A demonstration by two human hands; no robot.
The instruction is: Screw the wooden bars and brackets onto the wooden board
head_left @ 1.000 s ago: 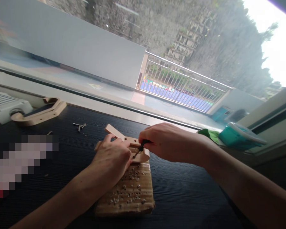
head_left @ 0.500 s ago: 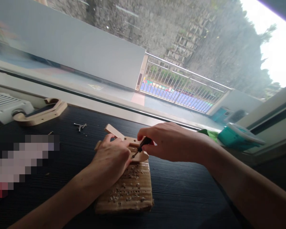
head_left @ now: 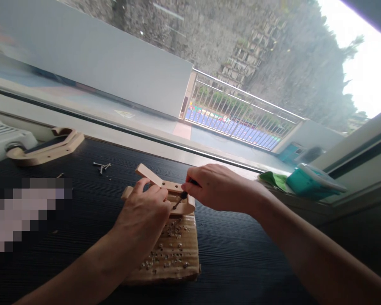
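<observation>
Left hand (head_left: 142, 214) is down on the pale wooden piece (head_left: 158, 183), a flat strip with drilled holes, fingers curled over it and thumb along its near edge, pinning it in place. The right hand (head_left: 217, 186) is closed tight around the black handle of a small screwdriver (head_left: 179, 200). The thin shaft slants down and to the left, its tip at the wood just beside the left fingers.

The wooden piece sits on the far end of a brown corrugated cardboard pad (head_left: 174, 254), whose top is pitted with small punched holes. The pad lies flat in the middle of the dark ribbed desk (head_left: 250, 262).

Well off to the left, a few loose metal screws (head_left: 101, 166) lie in a little scatter. Farther back, a curved light-wood frame (head_left: 47, 148) rests against a white ribbed device (head_left: 0, 142). On the right, near the window ledge, a teal plastic box (head_left: 307, 182) sits beside a green cloth (head_left: 273, 178).
</observation>
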